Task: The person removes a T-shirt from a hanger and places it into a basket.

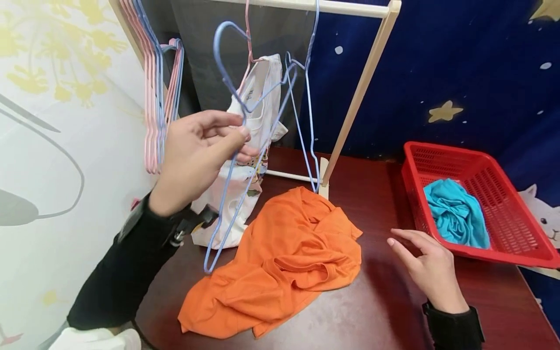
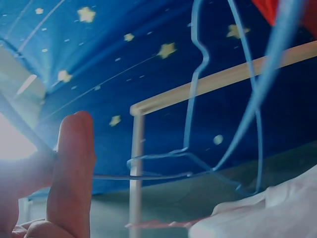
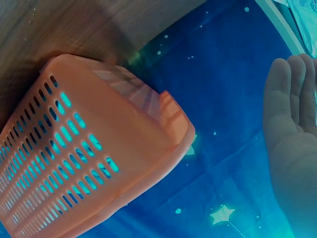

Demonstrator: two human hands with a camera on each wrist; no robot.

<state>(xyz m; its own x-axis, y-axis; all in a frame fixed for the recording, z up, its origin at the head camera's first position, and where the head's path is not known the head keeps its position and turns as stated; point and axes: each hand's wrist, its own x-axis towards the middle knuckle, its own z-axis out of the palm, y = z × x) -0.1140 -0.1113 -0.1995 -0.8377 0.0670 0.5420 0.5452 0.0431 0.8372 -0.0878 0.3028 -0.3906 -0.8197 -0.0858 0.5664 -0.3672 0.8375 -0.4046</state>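
My left hand (image 1: 197,155) pinches a blue wire hanger (image 1: 225,78) near its neck, hook up, in front of the rack. In the left wrist view, part of the left hand (image 2: 72,173) shows beside thin blue hanger wire. Below the hanger, a crumpled orange shirt (image 1: 271,272) lies on the table, its neckline facing up. My right hand (image 1: 430,267) holds nothing; its fingers are loosely extended between the shirt and the red basket (image 1: 494,194). A bunched teal cloth (image 1: 457,214) lies inside the basket. The right wrist view also shows that hand (image 3: 294,134), apart from the basket.
A white printed shirt (image 1: 273,73) hangs on a pink hanger from the wooden rack (image 1: 360,87). Beside it is another blue hanger (image 1: 308,97). Several pink and blue hangers (image 1: 150,121) hang at the left. A dark blue starry curtain (image 1: 393,87) stands behind.
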